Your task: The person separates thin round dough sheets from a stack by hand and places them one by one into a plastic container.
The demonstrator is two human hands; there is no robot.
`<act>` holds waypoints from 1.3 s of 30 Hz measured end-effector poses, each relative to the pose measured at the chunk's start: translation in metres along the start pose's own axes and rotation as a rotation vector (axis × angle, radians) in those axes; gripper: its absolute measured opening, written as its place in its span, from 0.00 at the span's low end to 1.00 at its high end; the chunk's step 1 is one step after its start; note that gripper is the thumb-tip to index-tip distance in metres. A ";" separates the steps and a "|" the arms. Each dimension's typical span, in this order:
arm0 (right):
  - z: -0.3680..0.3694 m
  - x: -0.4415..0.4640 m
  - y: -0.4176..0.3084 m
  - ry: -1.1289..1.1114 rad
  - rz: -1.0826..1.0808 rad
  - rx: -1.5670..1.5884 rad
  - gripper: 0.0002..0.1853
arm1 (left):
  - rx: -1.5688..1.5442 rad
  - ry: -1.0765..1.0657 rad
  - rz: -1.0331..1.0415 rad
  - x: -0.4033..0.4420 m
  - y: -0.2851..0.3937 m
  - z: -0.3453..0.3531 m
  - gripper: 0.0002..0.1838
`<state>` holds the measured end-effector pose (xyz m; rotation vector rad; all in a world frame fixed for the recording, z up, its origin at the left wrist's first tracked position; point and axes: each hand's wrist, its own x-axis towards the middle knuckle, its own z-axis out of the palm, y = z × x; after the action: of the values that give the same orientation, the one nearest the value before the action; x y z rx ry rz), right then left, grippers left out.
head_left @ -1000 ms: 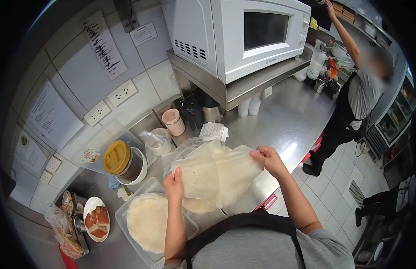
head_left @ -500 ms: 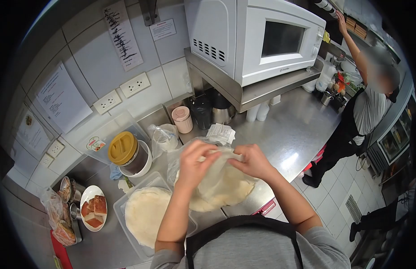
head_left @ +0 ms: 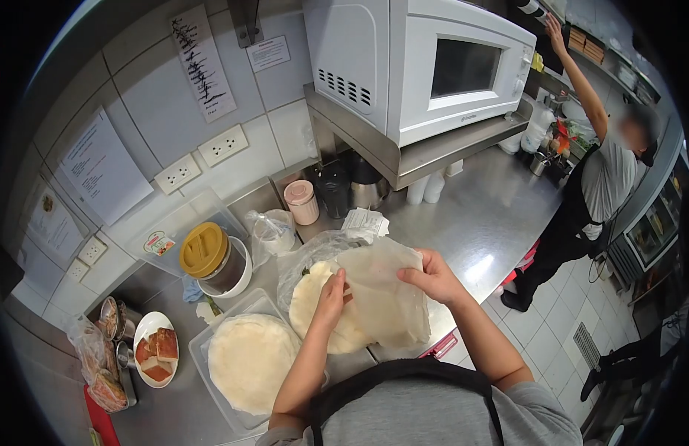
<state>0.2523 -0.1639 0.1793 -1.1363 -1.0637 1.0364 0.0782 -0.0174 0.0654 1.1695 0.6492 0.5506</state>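
Note:
My right hand [head_left: 432, 279] pinches the upper right edge of a thin translucent sheet [head_left: 385, 301], which hangs between my hands. At its left edge is my left hand [head_left: 331, 301], thumb and fingers a little apart; the fingers seem to touch at most its border. Behind and below the sheet lies a pale flat dough round [head_left: 303, 297], partly covered by the sheet and my left hand. A crumpled clear plastic bag [head_left: 289, 269] lies around its far side. To the left, more pale dough rounds [head_left: 251, 364] lie in a clear plastic box [head_left: 201, 346].
A yellow-lidded jar [head_left: 205, 250] stands in a white bowl. Bread pieces sit on a white plate [head_left: 157, 377] at left. A pink canister [head_left: 301, 202] stands near the wall. A microwave [head_left: 463, 70] sits on a shelf above the steel counter [head_left: 471, 201]. A co-worker [head_left: 608, 178] reaches up at right.
The sheet, bunched between both hands before, is now spread out and hangs from my right hand. My left hand has lowered and its pinch has loosened. More of the left dough shows.

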 end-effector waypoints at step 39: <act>-0.039 -0.007 0.015 0.550 -0.038 -0.248 0.14 | 0.533 0.252 0.585 -0.019 0.061 -0.028 0.16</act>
<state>0.2877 -0.1760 0.1593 -1.4862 -0.7756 0.5162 0.0411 0.0061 0.1196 1.8314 0.6875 1.0730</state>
